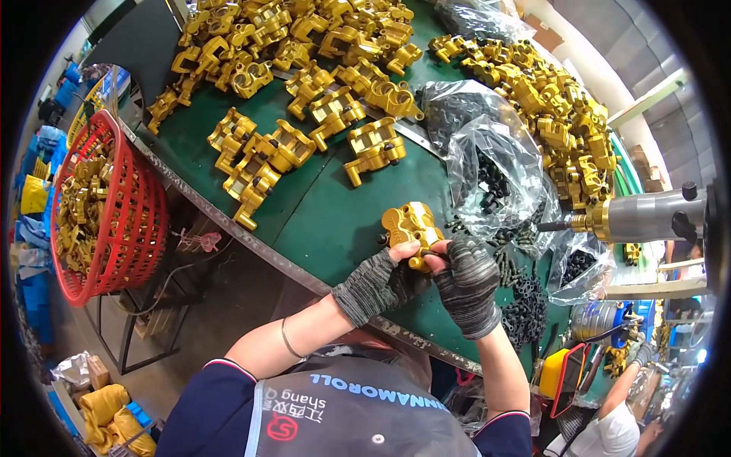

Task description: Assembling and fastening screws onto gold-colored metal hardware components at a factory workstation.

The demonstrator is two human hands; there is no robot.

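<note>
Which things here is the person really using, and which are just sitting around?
In use:
- left hand and right hand, both holding one gold part
- bag of black bolts
- hanging driver

Sitting around:
- gold parts pile
- red basket
- green table

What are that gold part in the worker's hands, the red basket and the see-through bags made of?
The gold part looks like cast metal with a yellowish plated finish: thick, rigid, dully shiny. The red basket looks like moulded plastic, an open lattice in one even colour. The bags seem to be thin clear plastic film, crinkled and glinting, holding small dark pieces.
</note>
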